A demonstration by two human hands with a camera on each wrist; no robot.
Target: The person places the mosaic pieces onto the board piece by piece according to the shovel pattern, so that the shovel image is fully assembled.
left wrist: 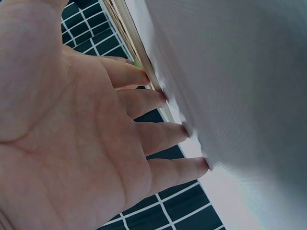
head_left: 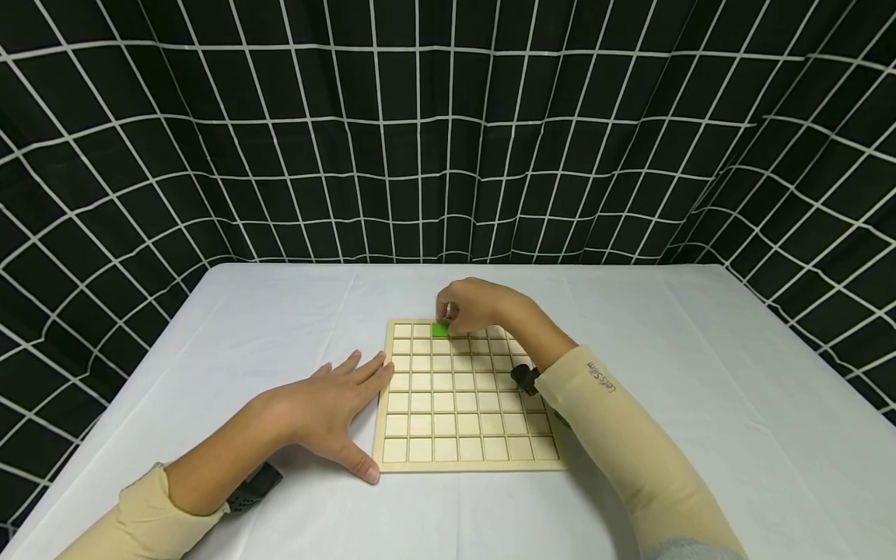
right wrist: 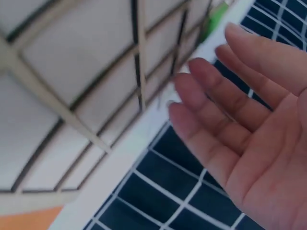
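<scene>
A light wooden grid board [head_left: 469, 467] with raised dividers and pale square cells lies flat on the table. One green square tile [head_left: 439, 330] sits in its far row. My right hand [head_left: 476, 303] reaches over that row, fingers bent loosely downward beside the tile. In the right wrist view, the right hand [right wrist: 254, 110] shows nothing between its fingers, and the green tile [right wrist: 216, 21] is just beyond the thumb tip. My left hand [head_left: 336, 408] lies with spread fingers against the board's left edge. The left wrist view shows its palm and straight fingers by the wooden edge [left wrist: 136, 40].
A white cloth covers the table [head_left: 280, 342]. Behind and at both sides hangs a black curtain [head_left: 434, 148] with white grid lines. A bit of green [head_left: 561, 420] shows under the right forearm. Something orange [right wrist: 29, 220] lies past the board's edge in the right wrist view.
</scene>
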